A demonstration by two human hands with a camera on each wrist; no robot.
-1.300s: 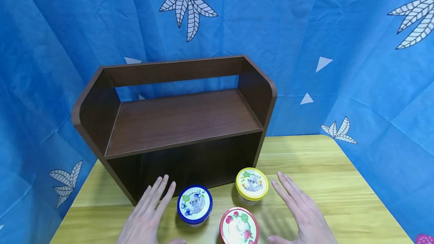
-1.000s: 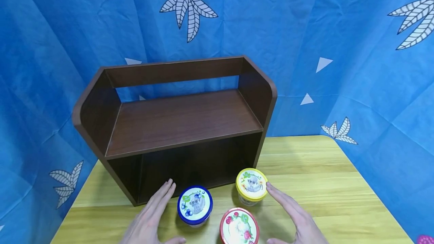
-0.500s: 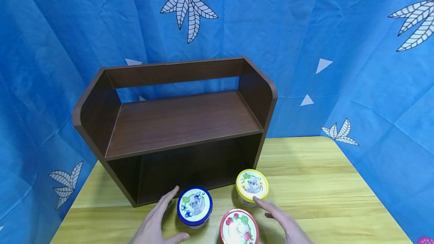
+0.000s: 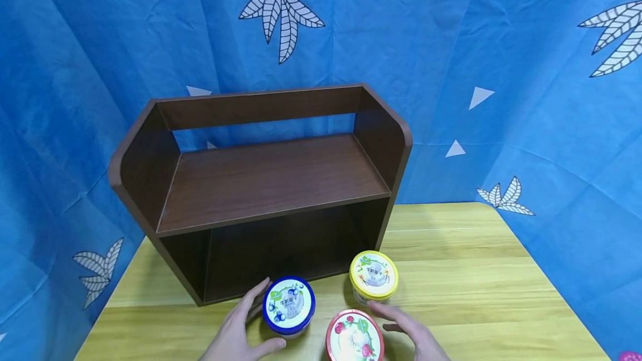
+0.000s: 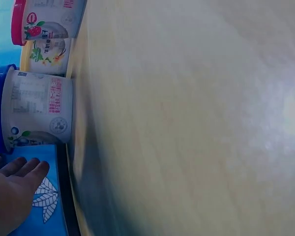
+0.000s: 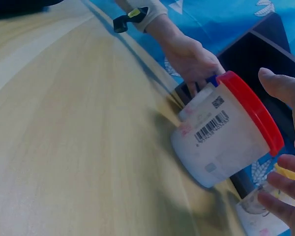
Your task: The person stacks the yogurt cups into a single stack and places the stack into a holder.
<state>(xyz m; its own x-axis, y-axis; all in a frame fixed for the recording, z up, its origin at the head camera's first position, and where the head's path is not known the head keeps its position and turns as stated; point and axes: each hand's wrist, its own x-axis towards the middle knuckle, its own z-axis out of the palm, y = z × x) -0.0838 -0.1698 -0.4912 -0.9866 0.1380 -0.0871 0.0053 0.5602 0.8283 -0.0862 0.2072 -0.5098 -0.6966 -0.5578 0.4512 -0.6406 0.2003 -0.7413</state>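
Three white lidded cups with fruit prints stand upright on the wooden table [image 4: 501, 294]. The blue-lidded cup [image 4: 288, 302], printed with blueberries, is nearest my left hand [image 4: 233, 325], whose fingers reach along its left side with the thumb in front. In the left wrist view a small gap shows between the left hand [image 5: 12, 199] and this cup [image 5: 39, 108]. My right hand [image 4: 416, 330] is at the right of the red-lidded cup [image 4: 353, 336], thumb and fingers spread and apart from it. The yellow-lidded cup [image 4: 373, 274] stands just beyond the right fingertips.
A dark brown two-tier shelf [image 4: 276, 177] stands behind the cups, its lower opening facing them. Blue cloth [image 4: 426, 43] with leaf prints hangs around the back and sides of the table. A sleeve and wrist device [image 6: 130, 17] show on the left arm.
Both hands have moved inward. The left has come up beside the blue-lidded cup, and the right has shifted left from beside the yellow-lidded cup toward the red-lidded one. The cups have not moved.
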